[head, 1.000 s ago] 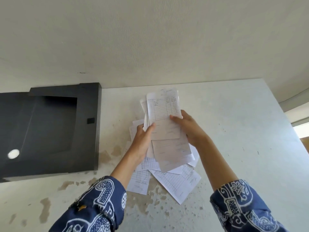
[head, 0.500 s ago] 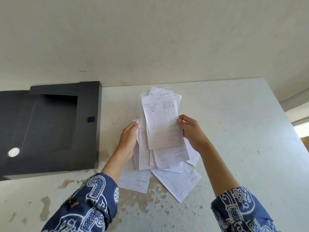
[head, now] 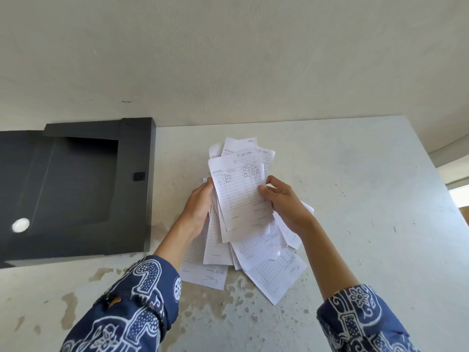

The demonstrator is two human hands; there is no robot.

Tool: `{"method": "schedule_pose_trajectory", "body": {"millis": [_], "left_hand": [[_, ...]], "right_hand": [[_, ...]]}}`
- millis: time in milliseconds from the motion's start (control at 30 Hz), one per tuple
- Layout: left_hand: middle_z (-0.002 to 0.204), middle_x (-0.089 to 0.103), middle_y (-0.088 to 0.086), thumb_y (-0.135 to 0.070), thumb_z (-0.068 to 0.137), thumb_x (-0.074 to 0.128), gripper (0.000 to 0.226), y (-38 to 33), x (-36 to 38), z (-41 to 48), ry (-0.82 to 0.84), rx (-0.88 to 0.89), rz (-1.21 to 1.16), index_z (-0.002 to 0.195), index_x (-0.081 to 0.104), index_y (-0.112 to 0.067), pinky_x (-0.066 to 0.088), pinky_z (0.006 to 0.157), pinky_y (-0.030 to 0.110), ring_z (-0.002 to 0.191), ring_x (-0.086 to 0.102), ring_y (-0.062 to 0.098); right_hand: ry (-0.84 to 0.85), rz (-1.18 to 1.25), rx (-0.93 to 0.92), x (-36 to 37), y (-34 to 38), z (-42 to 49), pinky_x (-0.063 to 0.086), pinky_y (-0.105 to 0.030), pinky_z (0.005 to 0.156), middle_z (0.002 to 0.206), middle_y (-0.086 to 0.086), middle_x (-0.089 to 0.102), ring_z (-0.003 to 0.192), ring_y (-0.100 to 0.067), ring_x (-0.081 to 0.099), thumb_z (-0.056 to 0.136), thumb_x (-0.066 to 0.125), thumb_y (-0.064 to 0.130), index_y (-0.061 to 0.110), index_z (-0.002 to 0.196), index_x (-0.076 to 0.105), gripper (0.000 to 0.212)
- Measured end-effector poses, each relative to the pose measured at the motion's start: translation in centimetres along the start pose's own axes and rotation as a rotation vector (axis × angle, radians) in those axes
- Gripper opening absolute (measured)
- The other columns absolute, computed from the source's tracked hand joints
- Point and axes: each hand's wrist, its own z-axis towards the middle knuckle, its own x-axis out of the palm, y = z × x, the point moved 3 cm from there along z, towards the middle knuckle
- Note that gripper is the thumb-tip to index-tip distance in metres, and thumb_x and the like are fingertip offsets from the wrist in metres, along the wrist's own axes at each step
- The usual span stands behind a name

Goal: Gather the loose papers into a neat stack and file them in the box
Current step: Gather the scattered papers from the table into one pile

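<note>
While my left hand (head: 198,207) and right hand (head: 281,201) pinch the papers (head: 241,199) between them to square the edges, the open box (head: 76,189) waits left of my left hand.

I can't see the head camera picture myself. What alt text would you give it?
Two hands, left and right, hold a fanned, uneven bundle of lined paper slips above a worn white table. More slips lie loose underneath. An open black box sits to the left against a pale wall.
</note>
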Motion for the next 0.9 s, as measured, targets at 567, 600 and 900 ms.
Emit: {"method": "schedule_pose_trajectory", "body": {"millis": [567, 600, 900], "left_hand": [[0.107, 0.069, -0.001, -0.013, 0.094, 0.051, 0.018, 1.2, 1.5, 0.1, -0.093, -0.003, -0.117, 0.105, 0.062, -0.022, 0.051, 0.086, 0.03, 0.102, 0.064, 0.016], [0.111, 0.068, 0.0, -0.016, 0.094, 0.049, 0.02, 1.1, 1.8, 0.0, -0.069, -0.012, -0.096, 0.11, 0.061, -0.021, 0.051, 0.09, 0.033, 0.104, 0.063, 0.016], [0.11, 0.069, 0.009, 0.0, 0.088, 0.054, 0.027, -0.3, 0.3, -0.4, -0.167, 0.034, -0.237, 0.112, 0.063, -0.011, 0.053, 0.084, 0.034, 0.104, 0.065, 0.025]], "right_hand": [[-0.017, 0.036, 0.011, 2.2, 0.3, -0.2, 0.057, -0.034, 0.081, 0.116, -0.012, 0.068, 0.1, -0.025, 0.068, 0.094, 0.051, 0.009, 0.006, 0.123, 0.052, 0.029], [0.018, 0.006, 0.016, 2.5, 0.3, -0.2, 0.056, -0.037, 0.086, 0.117, -0.011, 0.067, 0.104, -0.025, 0.067, 0.093, 0.052, 0.007, 0.009, 0.125, 0.051, 0.032], [-0.002, 0.003, 0.035, 1.1, 0.7, -1.4, 0.055, -0.036, 0.078, 0.103, -0.009, 0.07, 0.089, -0.023, 0.067, 0.093, 0.056, 0.026, 0.012, 0.114, 0.061, 0.026]]}}
